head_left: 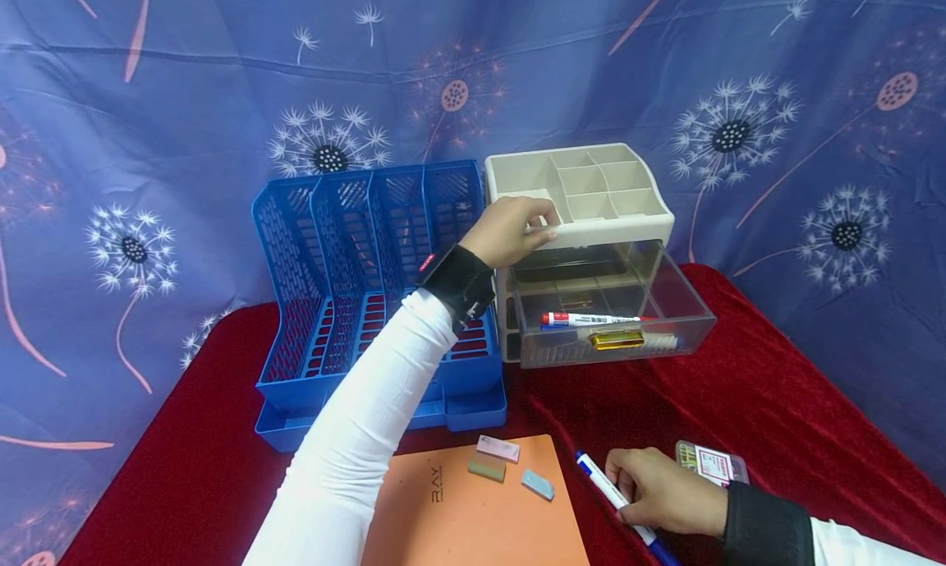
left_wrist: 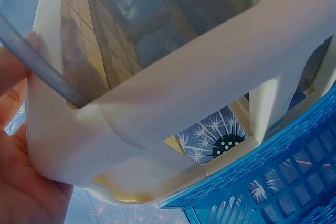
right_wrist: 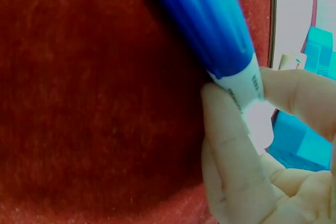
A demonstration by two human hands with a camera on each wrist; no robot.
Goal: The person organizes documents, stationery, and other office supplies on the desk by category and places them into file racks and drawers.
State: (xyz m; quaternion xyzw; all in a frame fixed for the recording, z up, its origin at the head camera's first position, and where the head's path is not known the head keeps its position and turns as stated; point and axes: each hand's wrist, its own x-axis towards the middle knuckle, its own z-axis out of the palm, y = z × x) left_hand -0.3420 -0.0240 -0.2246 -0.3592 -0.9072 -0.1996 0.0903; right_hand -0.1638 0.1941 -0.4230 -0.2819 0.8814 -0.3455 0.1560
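At the top front edge of a cream desk organizer (head_left: 613,232), my left hand (head_left: 510,227) grips the rim with curled fingers. Below that rim, the organizer's clear drawer (head_left: 687,313) is pulled out. Inside it lies a red-capped marker (head_left: 584,320) among other pens. My right hand (head_left: 668,492) pinches a white marker with blue ends (head_left: 608,485) between thumb and fingers, low over the red cloth. The right wrist view shows the marker's blue cap (right_wrist: 210,19) in front of the fingertips. In the left wrist view the organizer's side (left_wrist: 173,72) fills most of the frame.
Left of the organizer stands a blue file rack (head_left: 466,398). An orange folder (head_left: 473,533) at the front bears a pink eraser (head_left: 498,448), a green eraser (head_left: 486,468) and a blue eraser (head_left: 538,485). A small clear box (head_left: 713,463) lies behind my right hand.
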